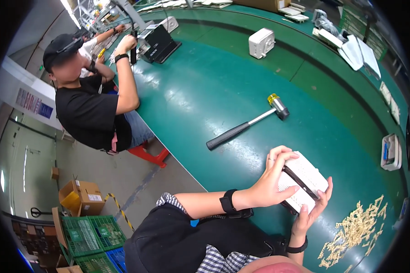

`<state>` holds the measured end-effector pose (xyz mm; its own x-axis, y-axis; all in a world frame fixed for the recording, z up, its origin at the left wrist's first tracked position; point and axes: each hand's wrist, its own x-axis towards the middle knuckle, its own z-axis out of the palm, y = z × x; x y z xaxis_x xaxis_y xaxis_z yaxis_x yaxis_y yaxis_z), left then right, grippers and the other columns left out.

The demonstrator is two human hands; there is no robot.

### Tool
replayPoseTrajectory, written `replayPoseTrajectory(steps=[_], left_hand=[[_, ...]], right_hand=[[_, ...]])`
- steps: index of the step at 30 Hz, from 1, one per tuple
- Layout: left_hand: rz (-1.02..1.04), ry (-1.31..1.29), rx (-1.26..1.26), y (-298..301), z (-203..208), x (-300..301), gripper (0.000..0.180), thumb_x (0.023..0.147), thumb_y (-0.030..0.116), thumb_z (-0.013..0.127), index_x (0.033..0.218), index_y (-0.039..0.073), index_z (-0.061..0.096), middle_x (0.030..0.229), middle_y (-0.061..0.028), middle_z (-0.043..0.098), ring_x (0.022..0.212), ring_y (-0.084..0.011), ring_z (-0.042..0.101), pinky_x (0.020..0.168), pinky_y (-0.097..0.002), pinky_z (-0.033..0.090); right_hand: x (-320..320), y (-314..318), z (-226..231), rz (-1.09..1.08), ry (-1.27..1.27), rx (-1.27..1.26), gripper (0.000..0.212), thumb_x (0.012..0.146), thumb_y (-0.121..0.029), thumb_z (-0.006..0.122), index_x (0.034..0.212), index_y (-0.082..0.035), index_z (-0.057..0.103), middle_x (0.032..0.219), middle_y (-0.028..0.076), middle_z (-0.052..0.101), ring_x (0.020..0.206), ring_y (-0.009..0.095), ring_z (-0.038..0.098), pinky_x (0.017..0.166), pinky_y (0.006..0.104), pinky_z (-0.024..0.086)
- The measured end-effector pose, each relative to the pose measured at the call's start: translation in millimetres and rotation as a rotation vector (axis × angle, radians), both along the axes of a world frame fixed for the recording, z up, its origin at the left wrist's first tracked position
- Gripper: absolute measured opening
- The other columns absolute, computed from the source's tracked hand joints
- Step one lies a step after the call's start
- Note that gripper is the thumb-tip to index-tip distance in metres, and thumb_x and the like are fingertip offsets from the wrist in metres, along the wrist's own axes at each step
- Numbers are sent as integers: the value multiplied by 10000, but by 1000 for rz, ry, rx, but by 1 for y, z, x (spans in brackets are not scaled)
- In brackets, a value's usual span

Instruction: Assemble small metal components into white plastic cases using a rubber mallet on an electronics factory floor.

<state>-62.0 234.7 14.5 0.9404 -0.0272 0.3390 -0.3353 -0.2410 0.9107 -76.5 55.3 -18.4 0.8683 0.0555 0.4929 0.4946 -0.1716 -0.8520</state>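
Above the green tabletop near me, a white box-shaped plastic housing point(305, 177) is held between my two hands. A dark band runs lengthwise between its two white parts. My left hand point(275, 182) grips its left side, with the fingers over the far edge and the thumb lying on the near part. The fingers and thumb of my right hand point(316, 207) close on its right and near edge. Farther off lies a mallet point(248, 123) with a black grip and a yellow-and-black head. To the right of my right hand is a loose pile of small beige pieces point(353, 227).
A conveyor belt point(300, 63) carries a white housing point(261, 43) beyond the table. At the left sits a co-worker point(93, 100) by a black device point(159, 43). A small white tray point(391, 152) stands at the right. Cartons point(84, 198) and green crates point(84, 234) are on the floor.
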Motion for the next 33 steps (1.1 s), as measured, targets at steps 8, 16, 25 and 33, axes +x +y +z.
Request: replayPoseTrajectory(steps=[8,16,25,33], left_hand=[[-100,156,-194,-5,-9,0,833,777,161,716,1425,58,203,1371,-179,261,1308,-319,289,1090,-445,258],[-173,217,-189,5,-9,-3,963,811,174,687,1501,48,27,1538,-157,145,1428,-272,182,1134,-434,194],[-347,210,-358,6,-19,21,805,897,171,590,1505,-35,105,1539,-197,216,1432,-257,204,1152,-348,163],[-338,264,-405,21,-26,68,725,944,276,530,1492,-40,176,1528,-171,282,1408,-275,274,1145,-354,202]], right_hand=[[-2,-13,8,10,47,-68,456,872,-323,551,1269,-132,437,1513,269,160,1387,430,215,1103,538,209],[2,-6,-2,46,12,70,684,842,-309,589,1415,-77,297,1522,258,152,1399,398,214,1122,500,201],[16,5,12,121,183,397,914,812,-296,613,1490,8,81,1533,186,166,1411,320,214,1145,430,186],[58,9,1,78,155,423,850,845,-313,590,1490,1,136,1501,177,240,1385,293,265,1143,399,188]])
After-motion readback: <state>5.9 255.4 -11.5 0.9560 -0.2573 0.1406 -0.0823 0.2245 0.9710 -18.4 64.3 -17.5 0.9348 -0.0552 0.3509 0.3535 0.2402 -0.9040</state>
